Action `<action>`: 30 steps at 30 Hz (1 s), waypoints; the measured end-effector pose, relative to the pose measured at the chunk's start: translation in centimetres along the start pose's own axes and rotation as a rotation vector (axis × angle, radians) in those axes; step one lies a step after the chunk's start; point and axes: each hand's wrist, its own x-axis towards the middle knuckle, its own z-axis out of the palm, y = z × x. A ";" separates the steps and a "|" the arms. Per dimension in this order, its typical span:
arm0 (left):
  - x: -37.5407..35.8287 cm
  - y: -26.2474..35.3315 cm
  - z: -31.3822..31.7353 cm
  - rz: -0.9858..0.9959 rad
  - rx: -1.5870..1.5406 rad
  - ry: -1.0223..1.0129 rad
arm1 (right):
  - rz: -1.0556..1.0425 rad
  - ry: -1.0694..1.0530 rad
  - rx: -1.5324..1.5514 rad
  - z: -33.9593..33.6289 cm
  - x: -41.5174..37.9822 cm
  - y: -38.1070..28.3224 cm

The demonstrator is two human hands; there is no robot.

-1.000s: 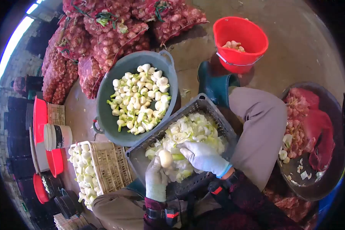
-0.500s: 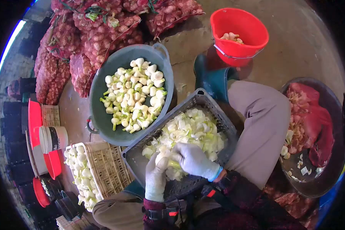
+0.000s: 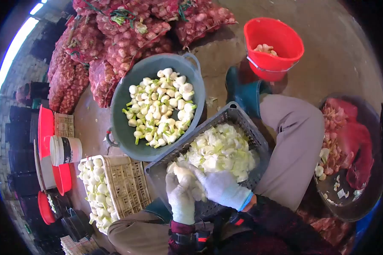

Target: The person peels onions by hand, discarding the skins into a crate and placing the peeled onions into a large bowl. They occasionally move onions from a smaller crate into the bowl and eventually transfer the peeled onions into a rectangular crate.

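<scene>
In a grey-white glove, my left hand (image 3: 181,199) is closed round a pale garlic bulb (image 3: 182,171), over the near left part of a dark plastic crate (image 3: 261,138). My right hand (image 3: 226,188), gloved the same way, presses its fingers against the bulb's right side; its fingertips are partly hidden. Loose garlic skins (image 3: 221,151) are heaped in the crate just beyond both hands. A large grey-green tub (image 3: 119,102) of peeled garlic bulbs (image 3: 161,106) stands beyond the crate to the left.
A cream crate (image 3: 127,180) with white bulbs is at left. Red mesh sacks (image 3: 115,42) of garlic are piled at the back. A red bucket (image 3: 274,36) holds some bulbs. At right, a dark basin (image 3: 342,208) contains unpeeled garlic and red netting (image 3: 359,136).
The whole view has shifted, so things appear slightly further right and lower. My right hand has turned flatter beside the bulb, while my left hand keeps hold of it.
</scene>
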 end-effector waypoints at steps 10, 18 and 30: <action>0.9 -1.6 -0.7 0.021 0.167 0.060 | 0.092 -0.087 0.026 1.7 -0.2 1.2; -0.4 -0.3 -0.2 -0.147 0.093 0.013 | 0.151 0.046 0.397 -1.4 0.3 3.6; -0.5 -0.6 -3.3 -0.052 0.271 0.118 | 0.321 0.310 1.073 1.8 0.6 2.9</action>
